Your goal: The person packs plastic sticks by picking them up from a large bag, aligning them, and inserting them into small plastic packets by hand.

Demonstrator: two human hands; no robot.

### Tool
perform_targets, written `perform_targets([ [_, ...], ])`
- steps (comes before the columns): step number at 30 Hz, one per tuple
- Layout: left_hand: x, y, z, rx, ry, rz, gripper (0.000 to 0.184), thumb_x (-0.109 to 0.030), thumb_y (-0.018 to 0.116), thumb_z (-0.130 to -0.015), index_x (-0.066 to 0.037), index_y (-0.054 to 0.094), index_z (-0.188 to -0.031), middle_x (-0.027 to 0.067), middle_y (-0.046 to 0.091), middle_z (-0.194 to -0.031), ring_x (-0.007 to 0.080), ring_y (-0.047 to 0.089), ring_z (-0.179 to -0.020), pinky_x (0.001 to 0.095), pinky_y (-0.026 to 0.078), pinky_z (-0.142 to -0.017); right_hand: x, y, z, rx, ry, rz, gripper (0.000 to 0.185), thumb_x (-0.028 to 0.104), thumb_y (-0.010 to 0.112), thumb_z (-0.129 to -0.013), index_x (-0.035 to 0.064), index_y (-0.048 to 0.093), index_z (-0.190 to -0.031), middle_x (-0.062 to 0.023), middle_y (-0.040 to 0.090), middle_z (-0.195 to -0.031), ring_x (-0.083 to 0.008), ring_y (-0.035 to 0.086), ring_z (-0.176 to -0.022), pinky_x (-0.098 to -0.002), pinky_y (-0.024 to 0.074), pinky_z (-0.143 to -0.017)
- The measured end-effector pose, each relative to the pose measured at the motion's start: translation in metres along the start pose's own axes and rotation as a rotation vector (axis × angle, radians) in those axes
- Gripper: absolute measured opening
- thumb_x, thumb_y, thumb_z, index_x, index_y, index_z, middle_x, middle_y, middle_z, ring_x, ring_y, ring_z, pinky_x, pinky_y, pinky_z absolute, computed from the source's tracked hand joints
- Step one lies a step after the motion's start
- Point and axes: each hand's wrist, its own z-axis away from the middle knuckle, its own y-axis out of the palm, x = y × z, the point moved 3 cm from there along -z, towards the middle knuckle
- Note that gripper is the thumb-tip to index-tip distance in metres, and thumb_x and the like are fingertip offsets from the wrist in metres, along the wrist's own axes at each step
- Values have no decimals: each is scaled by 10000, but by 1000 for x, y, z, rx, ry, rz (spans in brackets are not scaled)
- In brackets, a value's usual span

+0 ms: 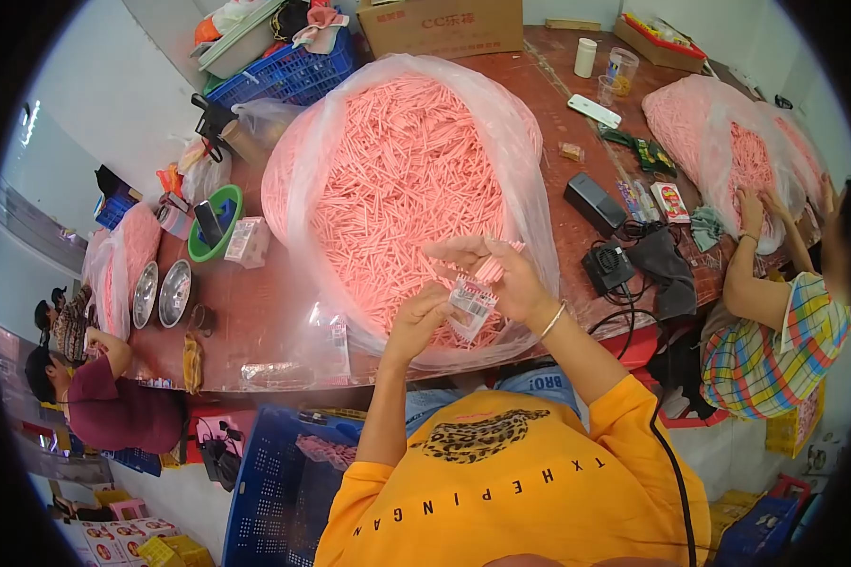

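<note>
A small clear packet (pixel 471 308) with a printed label and pink edges is pinched in the fingers of my left hand (pixel 418 319). Close beside it, my right hand (pixel 520 283) is curled around a small bunch of pink sticks (pixel 489 270), held at the packet's upper end. Whether the sticks are inside the packet I cannot tell. Both hands are over the near part of a large clear plastic bag (pixel 303 217), which lies wide open and is heaped with thin pink sticks (pixel 407 161).
On the red table (pixel 563 90) are a green basin (pixel 216 224), metal bowls (pixel 174 293), a black device with cables (pixel 607 267) and a white phone (pixel 594 111). Another person (pixel 775 321) works at a pink-filled bag (pixel 728 142) on the right. A blue crate (pixel 274 491) stands below left.
</note>
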Motion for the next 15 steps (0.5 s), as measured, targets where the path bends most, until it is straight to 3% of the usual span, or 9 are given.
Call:
perform_targets([
  [2, 2, 2, 1, -10, -25, 33, 149, -79, 573, -957, 8, 695, -961, 51, 630, -863, 150, 565, -856, 286, 452, -786, -5, -2, -1, 16, 43, 33, 573, 421, 330, -1019, -17, 575, -1295, -160, 569, -1354, -229, 483, -1310, -387, 309, -1123],
  [5, 2, 6, 2, -46, -68, 115, 172, -80, 563, -968, 21, 689, -1026, 53, 631, -883, 140, 581, -860, 270, 462, -771, -3, -4, 0, 113, -7, 349, 539, 400, 384, -1020, -10, 557, -1323, -140, 576, -1349, -212, 464, -1324, -365, 349, -1094],
  [8, 13, 11, 7, -109, -204, 279, 200, -80, 555, -977, 40, 673, -1084, 60, 637, -937, 140, 588, -884, 268, 463, -805, -12, -2, 3, 70, 111, 530, 596, 449, 505, -979, 9, 509, -1381, -138, 584, -1334, -195, 508, -1244, -345, 415, -1023],
  [11, 23, 7, 11, -310, -74, 246, 218, -74, 552, -979, 57, 659, -1117, 69, 639, -992, 143, 592, -928, 263, 459, -843, -14, -4, 10, 1, -91, 469, 659, 455, 685, -875, 15, 526, -1338, -132, 628, -1222, -190, 563, -1108, -326, 463, -950],
  [14, 30, 0, 10, -334, -42, 231, 222, -61, 548, -976, 48, 658, -1135, 72, 640, -1027, 145, 587, -976, 261, 450, -880, -26, -52, 14, -208, -47, 990, 668, 467, 797, -762, 5, 557, -1180, -110, 631, -1056, -179, 575, -1004, -327, 474, -895],
  [15, 30, -1, 9, -339, -33, 184, 222, -65, 552, -975, 41, 661, -1137, 73, 641, -1045, 148, 583, -991, 268, 447, -890, -20, -46, 16, -265, 117, 1131, 469, 353, 805, -773, 16, 557, -983, -83, 594, -930, -199, 575, -932, -335, 480, -810],
])
